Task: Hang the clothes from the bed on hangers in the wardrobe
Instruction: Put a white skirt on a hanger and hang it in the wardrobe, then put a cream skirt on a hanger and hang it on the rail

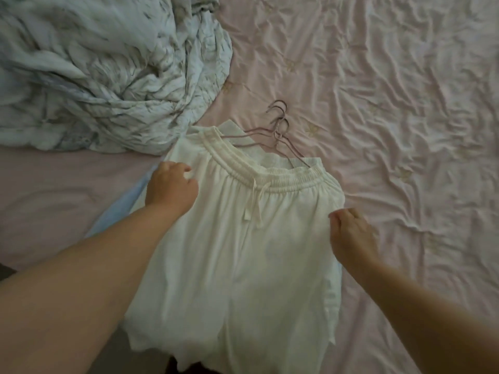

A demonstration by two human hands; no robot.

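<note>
Pinching the white drawstring trousers [243,238], flat on the pink bed sheet [405,103]: left hand [170,184] grips left hip edge, right hand [348,233] the right side. Risk: lifting snags the wire hangers [278,130] tucked under the waistband, or drags the light-blue garment [121,209] beneath.

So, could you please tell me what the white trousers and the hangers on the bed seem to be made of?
The white trousers look like a light, matte woven fabric, perhaps cotton or linen: soft folds, gathered elastic waist, cloth drawstring. The hangers look like thin wire with a dull pinkish coating, judging by their slim bent hooks and twisted necks; whether that is plastic or paint I cannot tell.
</note>
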